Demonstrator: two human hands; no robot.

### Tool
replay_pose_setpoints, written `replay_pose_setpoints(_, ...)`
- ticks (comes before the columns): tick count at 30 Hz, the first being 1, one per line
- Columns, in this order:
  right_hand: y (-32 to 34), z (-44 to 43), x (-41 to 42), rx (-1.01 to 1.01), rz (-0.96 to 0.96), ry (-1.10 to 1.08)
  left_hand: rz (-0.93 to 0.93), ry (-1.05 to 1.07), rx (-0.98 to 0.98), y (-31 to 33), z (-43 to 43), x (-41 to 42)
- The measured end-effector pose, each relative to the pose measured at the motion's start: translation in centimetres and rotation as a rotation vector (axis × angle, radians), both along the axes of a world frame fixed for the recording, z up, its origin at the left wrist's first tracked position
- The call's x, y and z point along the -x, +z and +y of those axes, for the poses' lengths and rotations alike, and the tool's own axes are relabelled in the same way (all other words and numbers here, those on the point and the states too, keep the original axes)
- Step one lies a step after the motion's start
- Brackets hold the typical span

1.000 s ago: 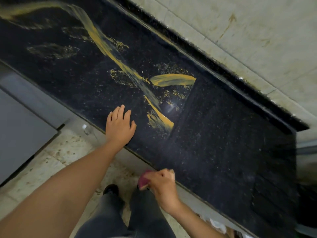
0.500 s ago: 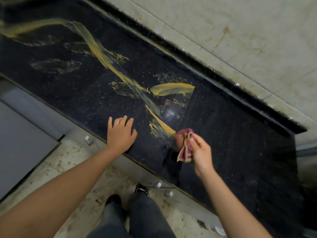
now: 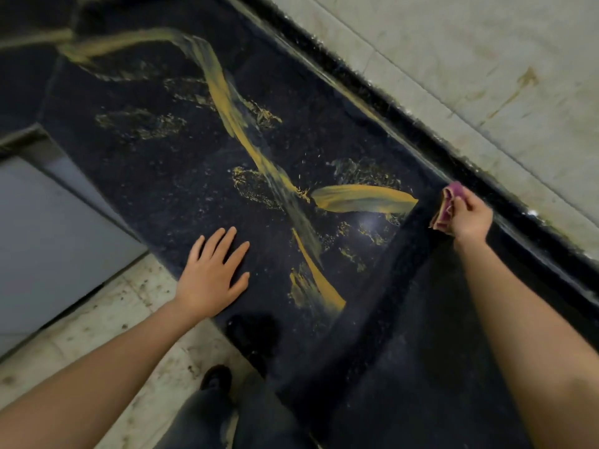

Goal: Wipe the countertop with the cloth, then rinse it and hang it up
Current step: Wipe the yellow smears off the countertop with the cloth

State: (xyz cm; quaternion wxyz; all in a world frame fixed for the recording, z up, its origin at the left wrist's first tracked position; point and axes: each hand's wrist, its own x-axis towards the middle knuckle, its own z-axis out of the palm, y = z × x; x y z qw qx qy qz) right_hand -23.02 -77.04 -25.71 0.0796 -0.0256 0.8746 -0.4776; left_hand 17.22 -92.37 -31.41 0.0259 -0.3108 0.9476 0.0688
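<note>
Running diagonally across the dark, speckled worktop (image 3: pixel 162 189), a long yellow smear (image 3: pixel 227 102) is seen, with thinner dried patches scattered on both sides of it. A shorter yellow streak (image 3: pixel 363 199) meets the smear near its middle, on the wall side. Beyond that streak, away from the smear and close to the raised black back edge (image 3: pixel 389 102), a crumpled pink cloth (image 3: pixel 445 205) is pinched between the curled fingers and thumb of the right hand (image 3: pixel 470 218); whether the cloth touches the surface cannot be told. On the smear's near side, the left hand (image 3: pixel 210 277) is laid flat on the stone, fingers straight and spread, with nothing held. Stained pale tiles are seen on the wall (image 3: pixel 470 59) behind the smear, and a grimy tiled floor (image 3: pixel 97 319) and a grey cabinet door (image 3: pixel 48 238) are seen on its opposite side.
</note>
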Motion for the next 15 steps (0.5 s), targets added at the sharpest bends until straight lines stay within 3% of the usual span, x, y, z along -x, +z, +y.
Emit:
replay_pose_setpoints(6, -3.1, -4.8, 5.0, -0.124, 0.022, 0.134, 0.057, 0.013, 0.005, 0.0, -0.1, 0.2)
replay_pose_setpoints(11, -3.8, -6.3, 4.7, -0.245, 0.113, 0.138, 0.040, 0.027, -0.027, 0.1, -0.2, 0.3)
replay_pose_setpoints(15, -3.7, -5.0, 1.7, -0.262, 0.116, 0.324, 0.029, 0.043, -0.035, 0.3, 0.0, 0.3)
